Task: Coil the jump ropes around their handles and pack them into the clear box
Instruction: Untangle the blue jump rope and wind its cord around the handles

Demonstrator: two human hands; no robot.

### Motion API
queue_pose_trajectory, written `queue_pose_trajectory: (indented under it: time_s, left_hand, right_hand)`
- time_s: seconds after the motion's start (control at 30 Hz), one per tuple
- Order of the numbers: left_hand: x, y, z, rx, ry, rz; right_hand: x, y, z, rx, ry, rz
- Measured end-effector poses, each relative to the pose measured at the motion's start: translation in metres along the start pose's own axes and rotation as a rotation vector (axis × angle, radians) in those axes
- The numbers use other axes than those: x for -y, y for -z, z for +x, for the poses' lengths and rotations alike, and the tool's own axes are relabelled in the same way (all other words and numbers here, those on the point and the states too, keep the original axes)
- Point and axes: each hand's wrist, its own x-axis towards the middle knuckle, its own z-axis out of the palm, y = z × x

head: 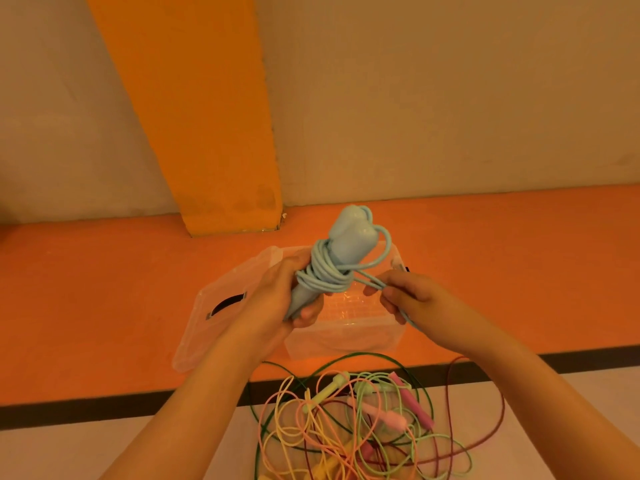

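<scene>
Clear box (346, 341) sits open; left hand (277, 299) and right hand (405, 296) hold blue rope (329, 278).

Clear box (346, 341): stood on floor (104, 289), before pillar (207, 133).
Lid (207, 327): lay left of box, touching it.
Coiled jump rope (332, 271): was above box, between left hand (277, 299) and right hand (408, 292).
Loose jump ropes (346, 427): lay heaped nearer than box.

blue jump rope (325, 276) part-coiled round handles (350, 237) (above open clear box (346, 338))

I see left forearm (194, 382) and right forearm (519, 368) reaching forward, converging. Left hand (277, 299) raised, fingers curled round the blue handles (349, 244). Right hand (412, 296) level beside it, fingertips pinching the blue rope (367, 280).
</scene>
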Motion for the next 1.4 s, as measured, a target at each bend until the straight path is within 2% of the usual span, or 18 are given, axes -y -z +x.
queue_pose_trajectory:
  time_s: [0.07, 0.17, 0.47, 0.7, 0.9, 1.07, 1.23, 1.3, 1.4]
  left_hand:
    - [0.002, 0.0, -0.001, -0.125, -0.018, 0.11]
    - [0.008, -0.004, 0.0, -0.218, -0.031, 0.196]
    - [0.019, -0.011, 0.005, -0.438, -0.15, 0.25]
    - [0.033, -0.016, 0.007, -0.246, -0.229, 0.499]
    - [0.026, -0.009, 0.006, -0.265, -0.243, 0.626]
    - [0.021, -0.014, 0.001, -0.258, -0.243, 0.573]
    - [0.019, -0.021, -0.002, -0.226, -0.186, 0.479]
    - [0.017, -0.026, -0.005, -0.214, -0.148, 0.386]
    - [0.019, -0.034, -0.005, -0.234, -0.042, 0.075]
  right_hand:
    - [0.004, 0.002, -0.001, -0.039, 0.021, 0.021]
    - [0.006, 0.004, -0.002, -0.05, 0.017, 0.024]
    - [0.011, -0.01, 0.0, -0.017, -0.114, 0.127]
    - [0.013, -0.016, 0.0, -0.171, -0.069, -0.068]
    - [0.016, -0.022, 0.0, -0.193, 0.021, -0.141]
    - [0.02, -0.023, 0.001, -0.217, 0.082, -0.05]
    - [0.024, -0.031, 0.001, -0.131, 0.125, 0.109]
    - [0.03, -0.033, 0.002, -0.096, 0.174, 0.211]
    - [0.041, -0.033, 0.001, -0.022, 0.239, 0.374]
